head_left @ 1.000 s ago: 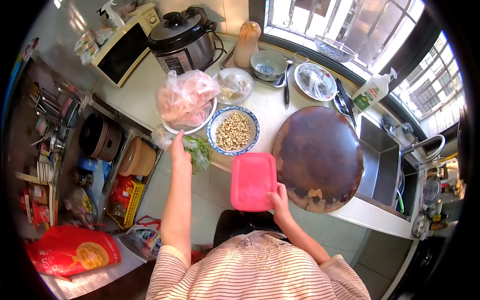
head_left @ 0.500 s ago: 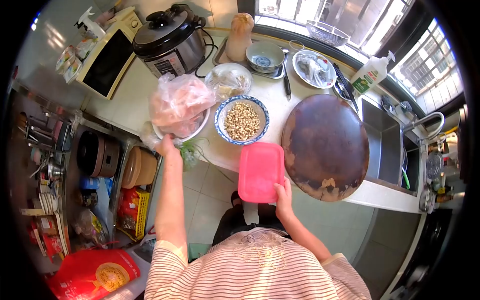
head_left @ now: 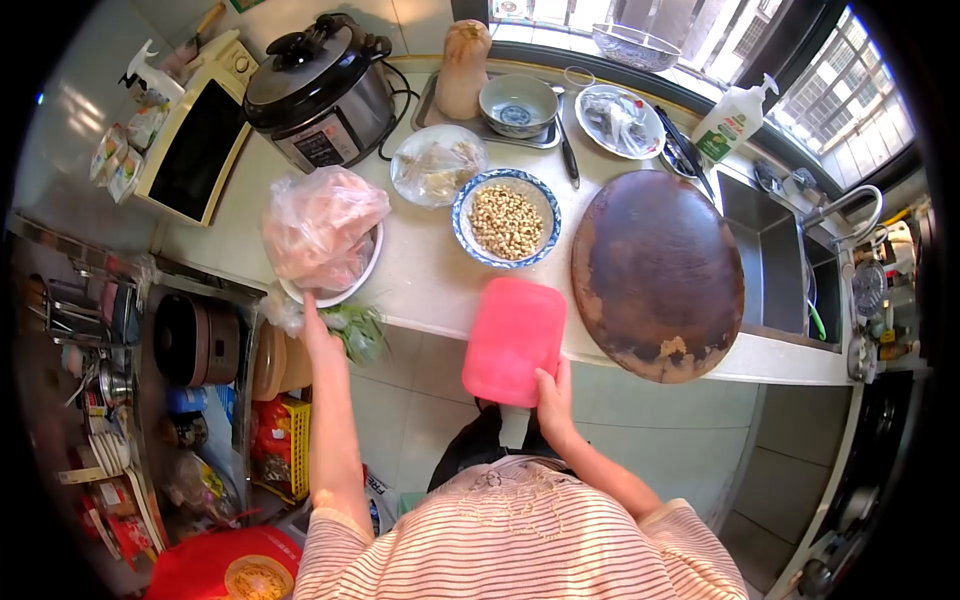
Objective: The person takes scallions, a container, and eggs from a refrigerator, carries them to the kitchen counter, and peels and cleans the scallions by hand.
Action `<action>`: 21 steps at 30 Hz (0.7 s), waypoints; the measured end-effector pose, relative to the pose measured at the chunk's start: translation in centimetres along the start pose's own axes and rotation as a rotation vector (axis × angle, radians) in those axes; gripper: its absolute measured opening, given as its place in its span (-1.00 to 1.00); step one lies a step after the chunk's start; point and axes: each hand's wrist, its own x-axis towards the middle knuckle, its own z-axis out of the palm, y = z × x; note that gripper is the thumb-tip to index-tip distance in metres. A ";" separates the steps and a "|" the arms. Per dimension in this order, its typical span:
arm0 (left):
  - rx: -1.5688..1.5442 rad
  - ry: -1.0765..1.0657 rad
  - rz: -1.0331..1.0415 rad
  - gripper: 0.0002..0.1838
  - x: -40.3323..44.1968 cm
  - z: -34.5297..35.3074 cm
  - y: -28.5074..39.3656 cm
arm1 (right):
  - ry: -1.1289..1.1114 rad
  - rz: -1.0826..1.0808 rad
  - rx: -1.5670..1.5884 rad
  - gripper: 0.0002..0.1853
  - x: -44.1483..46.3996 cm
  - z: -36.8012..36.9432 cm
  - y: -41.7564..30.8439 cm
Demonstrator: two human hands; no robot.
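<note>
My left hand (head_left: 319,328) is closed at the counter's front edge, beside a white bowl (head_left: 372,268) that carries a clear bag of pinkish raw meat (head_left: 322,228). Green leafy vegetables (head_left: 358,333) in thin plastic hang from this hand, and its fingertips reach the bowl's near side. Part of the grip is hidden. With my right hand (head_left: 555,405) I hold a pink plastic food container (head_left: 515,340) by its lower right side, in front of the counter edge. Just beyond it stands a blue-and-white bowl (head_left: 506,220) full of pale beans or kernels.
A large round dark board (head_left: 660,275) lies right of the bowls, its near edge overhanging the counter. Beyond it is the sink (head_left: 757,260). Behind stand a pressure cooker (head_left: 325,95), a covered plate (head_left: 437,165), a squash (head_left: 464,70) and a knife (head_left: 568,150). Shelves (head_left: 245,400) flank me at left.
My left hand and the meat bowl have shifted left, while the blue-and-white bowl has moved right, widening the space between them. The pink container has tilted and come slightly away from that bowl.
</note>
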 end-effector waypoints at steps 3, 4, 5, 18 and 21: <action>0.050 -0.019 -0.057 -0.59 -3.5 -1.9 -0.1 | -0.091 -0.019 -0.048 -0.53 0.7 1.6 0.9; 0.071 0.017 -0.060 -0.59 -4.1 -2.7 -0.4 | -0.118 -0.002 -0.119 -0.52 1.2 2.6 0.0; 0.118 -0.005 -0.036 -0.58 -5.0 -3.6 -0.7 | -0.144 -0.004 -0.165 -0.54 1.8 3.6 -0.5; 0.198 -0.468 -0.008 -0.48 -17.7 0.3 2.4 | -0.337 -0.048 -1.038 -0.56 10.4 10.5 -5.1; 0.104 -0.629 -0.334 -0.49 -18.1 3.5 1.6 | -0.269 -0.220 -0.729 -0.56 9.7 8.4 -6.2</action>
